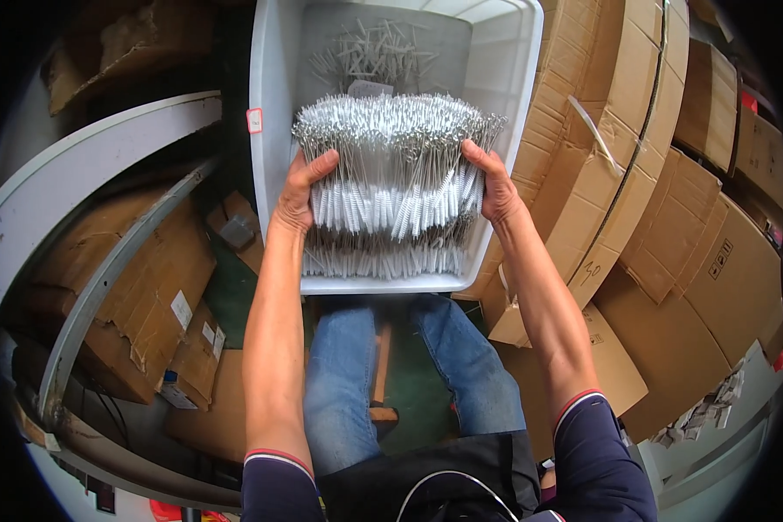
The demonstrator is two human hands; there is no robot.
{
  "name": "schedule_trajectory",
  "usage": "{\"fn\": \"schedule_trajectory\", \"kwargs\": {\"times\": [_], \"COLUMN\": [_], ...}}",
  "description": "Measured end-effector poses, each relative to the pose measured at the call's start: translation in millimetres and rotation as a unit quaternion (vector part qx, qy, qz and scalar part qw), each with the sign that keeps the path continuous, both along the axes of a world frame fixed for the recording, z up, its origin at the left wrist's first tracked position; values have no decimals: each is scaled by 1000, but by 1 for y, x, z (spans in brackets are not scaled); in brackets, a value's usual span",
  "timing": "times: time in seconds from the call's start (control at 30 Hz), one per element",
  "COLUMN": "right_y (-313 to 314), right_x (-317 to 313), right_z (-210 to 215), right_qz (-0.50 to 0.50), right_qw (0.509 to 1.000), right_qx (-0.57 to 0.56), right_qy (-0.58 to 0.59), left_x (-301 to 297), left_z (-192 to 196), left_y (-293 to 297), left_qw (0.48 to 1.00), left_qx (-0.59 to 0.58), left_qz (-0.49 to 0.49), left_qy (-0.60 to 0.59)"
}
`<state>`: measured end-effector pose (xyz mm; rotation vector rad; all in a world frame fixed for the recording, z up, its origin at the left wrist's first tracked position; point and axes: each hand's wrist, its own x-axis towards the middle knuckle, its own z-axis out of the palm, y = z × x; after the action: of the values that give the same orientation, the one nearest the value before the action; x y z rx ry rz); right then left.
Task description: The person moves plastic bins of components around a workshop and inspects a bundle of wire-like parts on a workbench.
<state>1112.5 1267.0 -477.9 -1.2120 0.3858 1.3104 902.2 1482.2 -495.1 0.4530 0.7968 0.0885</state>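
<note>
A thick bunch of thin wire brushes (391, 161) with white bristles stands upright between my hands, its looped wire ends uppermost. My left hand (303, 187) presses its left side, thumb laid across the front. On the right side my right hand (494, 183) grips it the same way. Most of the fingers are hidden behind the bunch. Around it is a white plastic bin (259, 165), and more brushes (383, 261) lie in its near part, below the bunch. Several loose brushes (378, 56) are scattered on the bin's floor at the far end.
Cardboard boxes (613, 130) are stacked close along the bin's right side. To the left stand a metal frame (91, 300) and more cardboard boxes (139, 287). My legs in jeans (344, 365) are below the bin's near edge, beside a wooden stool part (383, 413).
</note>
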Motion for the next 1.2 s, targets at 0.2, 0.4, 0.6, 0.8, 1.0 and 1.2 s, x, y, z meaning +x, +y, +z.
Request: {"fn": "schedule_trajectory", "kwargs": {"times": [0.2,0.4,0.6,0.8,1.0,1.2], "right_y": [3,10,11,22,22,33], "right_x": [7,8,19,21,32,33], "right_z": [17,38,52,90,119,181], "right_qz": [13,5,11,10,26,36], "right_qw": [1000,1000,1000,999,999,998], "right_qx": [1,7,5,20,24,42], "right_qy": [-5,-24,-27,-46,-37,-40], "left_x": [-3,6,12,12,21,20], "left_z": [17,36,53,76,119,174], "left_y": [-8,-3,3,5,10,16], "left_qw": [999,999,999,999,998,995], "left_qx": [-14,-21,-6,12,2,11], "left_qz": [36,41,32,31,40,49], "left_qy": [11,-1,-16,-17,-55,-83]}}
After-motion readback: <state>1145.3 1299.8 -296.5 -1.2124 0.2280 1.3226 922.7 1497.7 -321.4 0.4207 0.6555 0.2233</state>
